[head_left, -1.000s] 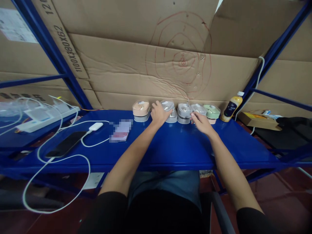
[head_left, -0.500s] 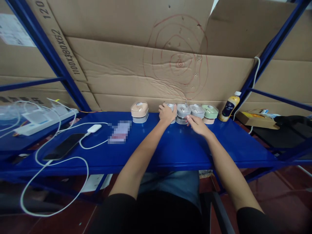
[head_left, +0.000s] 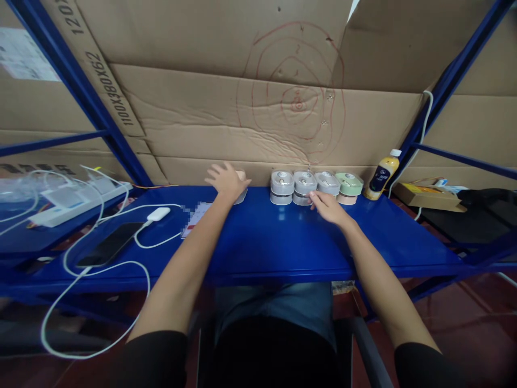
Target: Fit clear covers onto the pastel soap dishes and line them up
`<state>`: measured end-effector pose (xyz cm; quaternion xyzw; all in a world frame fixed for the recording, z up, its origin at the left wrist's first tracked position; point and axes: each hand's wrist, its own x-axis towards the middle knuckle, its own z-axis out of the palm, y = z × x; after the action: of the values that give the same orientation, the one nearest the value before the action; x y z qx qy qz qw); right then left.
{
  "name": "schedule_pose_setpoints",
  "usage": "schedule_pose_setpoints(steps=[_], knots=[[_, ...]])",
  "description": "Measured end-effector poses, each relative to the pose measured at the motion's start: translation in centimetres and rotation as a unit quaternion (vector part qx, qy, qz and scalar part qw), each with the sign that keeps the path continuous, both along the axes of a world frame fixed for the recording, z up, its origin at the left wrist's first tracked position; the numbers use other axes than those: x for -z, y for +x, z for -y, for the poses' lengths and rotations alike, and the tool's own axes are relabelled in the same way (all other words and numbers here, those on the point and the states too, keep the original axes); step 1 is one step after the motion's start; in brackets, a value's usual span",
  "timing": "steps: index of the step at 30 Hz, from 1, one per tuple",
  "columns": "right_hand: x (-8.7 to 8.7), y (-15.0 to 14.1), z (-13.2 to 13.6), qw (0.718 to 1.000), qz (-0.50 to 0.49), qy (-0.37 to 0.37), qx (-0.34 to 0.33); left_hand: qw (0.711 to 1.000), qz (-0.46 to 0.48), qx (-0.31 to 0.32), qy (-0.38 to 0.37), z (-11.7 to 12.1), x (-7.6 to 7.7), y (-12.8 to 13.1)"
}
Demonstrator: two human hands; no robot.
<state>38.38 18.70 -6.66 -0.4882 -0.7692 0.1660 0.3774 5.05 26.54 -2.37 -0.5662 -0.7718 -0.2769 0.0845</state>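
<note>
My left hand spreads its fingers over a peach-lidded, two-tier box, which it mostly covers. Whether the fingers touch the box I cannot tell. To the right stands a row of similar boxes: a grey two-tier box, a second grey one, a third grey one and a green-topped box with a pinkish base. My right hand is in front of the second and third grey boxes, fingertips at the second one's lower right side. Its fingers are loosely bent, with no object seen in them.
A tilted juice bottle is at the row's right end. On the left of the blue table lie a black phone, a white charger, loose cables, and a blurred-out flat object beside my left forearm. Cardboard walls the back.
My left hand has moved from the leftmost grey box, which slid right against its neighbour, over to the peach box, fingers spreading. My right hand stays nearly still by the grey boxes.
</note>
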Motion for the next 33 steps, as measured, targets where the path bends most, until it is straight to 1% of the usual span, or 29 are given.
schedule_pose_setpoints(steps=[3,5,8,12,13,14,15,16,18,20,23,26,30,33], knots=[[0.0,0.0,0.0,1.000,0.007,0.006,0.000,0.998,0.042,-0.007,-0.051,-0.3,0.6,-1.5],[0.0,0.0,0.0,1.000,0.009,0.005,0.000,0.997,0.058,0.006,-0.059,-0.1,0.8,-1.6],[-0.1,0.0,0.0,1.000,0.012,0.003,0.001,0.998,0.048,0.031,-0.028,1.0,0.5,-1.2],[-0.1,-0.1,0.1,1.000,0.013,0.008,0.000,0.996,0.057,0.061,0.035,3.5,-0.3,-1.2],[-0.1,-0.2,0.1,1.000,0.012,0.011,-0.001,0.993,0.065,0.084,0.048,4.2,-0.3,-1.3],[-0.1,-0.3,0.2,1.000,0.010,0.015,-0.002,0.988,0.071,0.122,0.061,4.8,-0.2,-1.5],[-0.1,-0.4,0.3,1.000,0.008,0.023,-0.002,0.978,0.077,0.178,0.072,5.3,0.1,-1.7],[-0.1,-0.5,0.3,0.999,0.004,0.033,-0.001,0.963,0.082,0.246,0.078,5.9,0.5,-1.8],[-0.1,-0.9,0.6,0.998,-0.006,0.060,-0.008,0.919,0.095,0.377,0.068,6.9,1.5,-1.6],[-0.1,-1.4,1.0,0.996,-0.015,0.086,-0.037,0.883,0.103,0.456,0.038,7.7,2.8,-0.9],[0.1,-2.3,1.7,0.989,0.003,0.098,-0.106,0.844,0.088,0.529,-0.013,8.7,4.4,0.7],[0.6,-3.3,2.1,0.984,0.048,0.069,-0.157,0.814,0.089,0.572,-0.041,9.2,5.4,2.0],[1.3,-4.3,2.3,0.979,0.077,0.019,-0.188,0.780,0.127,0.611,-0.052,9.3,6.2,2.5],[1.3,-4.4,2.3,0.978,0.077,0.008,-0.195,0.762,0.153,0.627,-0.054,9.0,6.8,2.5]])
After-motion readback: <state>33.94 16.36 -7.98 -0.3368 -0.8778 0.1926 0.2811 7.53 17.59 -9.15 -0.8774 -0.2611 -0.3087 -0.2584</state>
